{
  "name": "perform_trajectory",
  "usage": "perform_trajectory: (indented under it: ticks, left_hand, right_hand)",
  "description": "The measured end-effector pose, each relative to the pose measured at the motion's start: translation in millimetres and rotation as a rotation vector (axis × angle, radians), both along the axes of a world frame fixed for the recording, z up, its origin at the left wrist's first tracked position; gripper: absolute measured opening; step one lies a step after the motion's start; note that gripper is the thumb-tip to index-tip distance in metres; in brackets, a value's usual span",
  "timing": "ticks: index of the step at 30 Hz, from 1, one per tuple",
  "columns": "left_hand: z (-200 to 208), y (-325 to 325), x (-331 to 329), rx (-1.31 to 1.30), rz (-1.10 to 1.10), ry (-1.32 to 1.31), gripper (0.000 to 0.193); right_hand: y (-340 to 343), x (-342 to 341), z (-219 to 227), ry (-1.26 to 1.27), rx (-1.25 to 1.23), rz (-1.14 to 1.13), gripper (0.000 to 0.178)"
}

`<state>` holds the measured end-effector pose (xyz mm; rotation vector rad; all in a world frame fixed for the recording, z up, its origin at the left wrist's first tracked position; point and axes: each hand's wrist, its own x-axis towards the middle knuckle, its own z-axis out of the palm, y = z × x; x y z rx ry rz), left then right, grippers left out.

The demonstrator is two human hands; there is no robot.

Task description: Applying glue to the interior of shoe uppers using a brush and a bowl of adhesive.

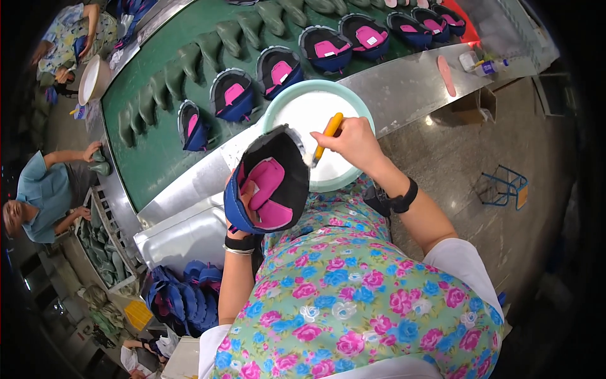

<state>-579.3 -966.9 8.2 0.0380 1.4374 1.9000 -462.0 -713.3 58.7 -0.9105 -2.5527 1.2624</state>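
Note:
My left hand [249, 191] grips a blue shoe upper [283, 170] with a black inside and pink lining, its opening turned up. Most of that hand is hidden behind the upper. In my right hand [357, 144] is a brush [329, 131] with a yellow handle, held between thumb and fingers. The brush's lower end points down beside the upper's right rim; whether the two touch, I cannot tell. Beneath both hands stands a pale green basin [367, 120] of white liquid, partly covered by the upper and my right hand.
Several blue uppers [232, 95] stand in a row on the green belt [151, 170], with dark green shoe lasts [208, 49] behind them. A pink insole [446, 76] and a bottle [491, 67] lie at right. More uppers [183, 294] are piled lower left. A co-worker [50, 189] handles lasts.

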Motion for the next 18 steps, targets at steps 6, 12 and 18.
perform_trajectory:
  ticks: [6,12,18]
  left_hand:
    - [2,-8,-8,0.081,-0.003,0.204,0.041]
    - [10,-13,-9,0.066,0.065,0.283,0.042]
    - [8,-26,-11,-0.094,0.181,0.407,0.038]
  right_hand:
    - [-41,15,47,0.093,-0.085,-0.004,0.031]
    - [-66,27,81,0.182,-0.470,0.169,0.014]
    - [-54,7,62,0.160,-0.375,0.191,0.016]
